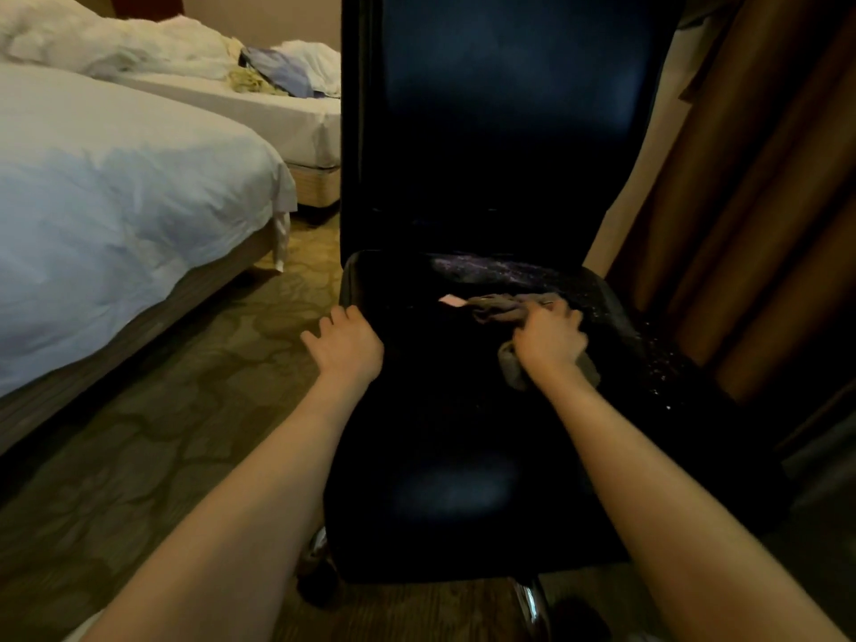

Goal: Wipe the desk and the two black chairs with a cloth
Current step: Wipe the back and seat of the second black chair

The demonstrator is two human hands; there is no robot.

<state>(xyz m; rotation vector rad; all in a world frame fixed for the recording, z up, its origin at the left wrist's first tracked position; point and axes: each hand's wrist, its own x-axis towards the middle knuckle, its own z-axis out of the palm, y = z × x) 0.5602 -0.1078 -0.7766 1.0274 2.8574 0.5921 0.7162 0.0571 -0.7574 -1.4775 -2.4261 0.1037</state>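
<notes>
A black chair (463,410) with a tall backrest stands right in front of me, its seat facing me. My right hand (549,338) grips a grey cloth (498,309) and holds it down on the middle of the seat. A small pale label sticks out of the cloth on its left. Pale specks cover the seat's right and back parts. My left hand (345,342) rests on the seat's left edge with fingers spread and holds nothing. Neither the desk nor a second chair is in view.
A bed with white sheets (116,201) stands to the left, with a second bed (259,108) behind it carrying crumpled linen. Brown curtains (764,178) hang close on the right. Patterned carpet (185,410) lies between bed and chair. Chrome chair legs (532,604) show below the seat.
</notes>
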